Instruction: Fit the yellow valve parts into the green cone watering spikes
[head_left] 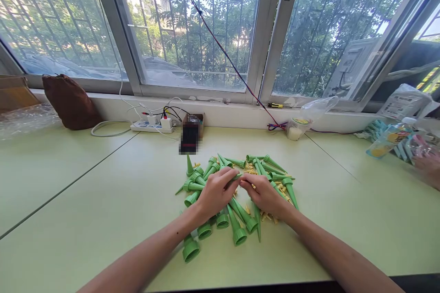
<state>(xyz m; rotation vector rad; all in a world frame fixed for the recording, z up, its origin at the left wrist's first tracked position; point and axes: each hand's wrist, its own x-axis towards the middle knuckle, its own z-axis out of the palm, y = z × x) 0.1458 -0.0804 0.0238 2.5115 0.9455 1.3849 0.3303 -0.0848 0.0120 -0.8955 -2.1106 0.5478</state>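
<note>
My left hand (217,188) is closed around a green plastic watering spike (237,176), most of it hidden by the fingers. Close against its end, my right hand (261,191) is pinched shut; whatever lies between those fingertips is too small to make out. Under and around both hands lie several more green cone-shaped spikes (239,234) with wide ribbed collars, pointing in different directions. Small yellow plastic pieces (268,216) are scattered among them, mostly by the right hand.
Along the sill stand a brown bag (70,103), a power strip (151,127) with cables, a small box with a blurred dark object (189,139), and a bagged cup (294,132). At right lie a drink bottle (392,137) and what looks like another person's hand (428,167).
</note>
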